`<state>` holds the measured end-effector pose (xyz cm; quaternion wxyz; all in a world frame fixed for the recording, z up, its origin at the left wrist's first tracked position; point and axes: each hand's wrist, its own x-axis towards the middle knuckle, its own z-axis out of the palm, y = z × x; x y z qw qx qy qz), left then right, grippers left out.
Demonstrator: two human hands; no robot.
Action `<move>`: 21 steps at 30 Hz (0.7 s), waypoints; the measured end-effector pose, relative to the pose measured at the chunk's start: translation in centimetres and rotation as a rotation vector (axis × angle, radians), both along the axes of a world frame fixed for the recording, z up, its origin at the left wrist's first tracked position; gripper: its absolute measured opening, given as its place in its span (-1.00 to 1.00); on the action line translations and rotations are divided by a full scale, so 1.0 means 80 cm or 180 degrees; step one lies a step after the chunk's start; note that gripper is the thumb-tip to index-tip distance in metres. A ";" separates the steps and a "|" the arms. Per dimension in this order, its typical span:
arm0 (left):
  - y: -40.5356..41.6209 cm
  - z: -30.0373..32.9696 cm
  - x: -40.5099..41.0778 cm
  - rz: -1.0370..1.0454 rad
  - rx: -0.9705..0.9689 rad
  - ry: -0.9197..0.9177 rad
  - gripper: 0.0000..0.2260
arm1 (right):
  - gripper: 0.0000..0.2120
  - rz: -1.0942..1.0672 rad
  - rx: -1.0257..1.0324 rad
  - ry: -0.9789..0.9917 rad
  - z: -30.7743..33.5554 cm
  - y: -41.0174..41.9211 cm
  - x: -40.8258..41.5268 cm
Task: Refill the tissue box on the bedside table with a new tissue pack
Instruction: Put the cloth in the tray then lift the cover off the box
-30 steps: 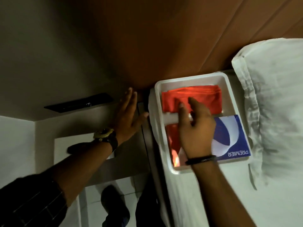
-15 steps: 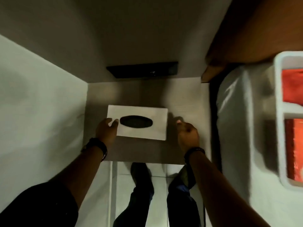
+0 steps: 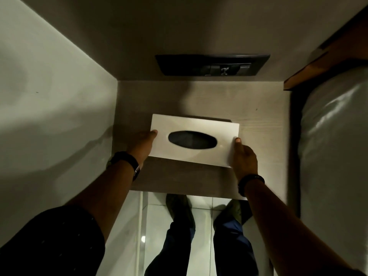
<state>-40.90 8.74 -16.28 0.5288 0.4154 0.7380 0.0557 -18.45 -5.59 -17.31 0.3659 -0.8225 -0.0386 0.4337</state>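
Over a grey worktop (image 3: 258, 136) wedged between a pale wall and a bed (image 3: 334, 146), a person holds a white tissue box (image 3: 199, 124) by its two short ends, the box tilted slightly, its right end lower in the frame than its left. The left hand (image 3: 142, 145) grips the left end, thumb lying on the top face beside the dark oval slot (image 3: 192, 139); the right hand (image 3: 244, 156) grips the right end, thumb pressed flat on the top near the corner (the remaining fingers of both hands are hidden under or behind the box). Whether the box rests on the worktop or is raised just off it cannot be told, though a dark shadow shows along its far edge. A watch (image 3: 127, 161) circles the left wrist and a dark band (image 3: 250, 181) the right. On the wall behind the worktop sits a black switch panel (image 3: 212, 64). Below the worktop's near edge, the person's shoes (image 3: 179, 208) and dark trousers stand on glossy white floor tiles. A wooden headboard (image 3: 328, 54) edges the upper right, above the white bedding.
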 end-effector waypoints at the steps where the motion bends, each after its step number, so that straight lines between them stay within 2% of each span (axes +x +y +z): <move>1: 0.000 -0.003 -0.003 0.0043 -0.0024 -0.0051 -0.83 | -0.52 -0.0028 -0.0013 -0.0023 -0.001 0.002 0.000; 9: -0.012 -0.018 -0.007 0.0295 0.0210 -0.0173 -0.85 | -0.60 -0.0001 0.0012 -0.0324 -0.005 0.009 -0.016; 12: -0.009 -0.020 -0.007 0.0202 0.0278 -0.0156 -0.85 | -0.60 -0.0005 -0.0019 -0.0373 -0.008 0.009 -0.014; 21: -0.003 -0.020 -0.001 0.0283 0.0322 -0.0203 -0.87 | -0.57 -0.0161 -0.0015 -0.0218 -0.001 0.024 -0.010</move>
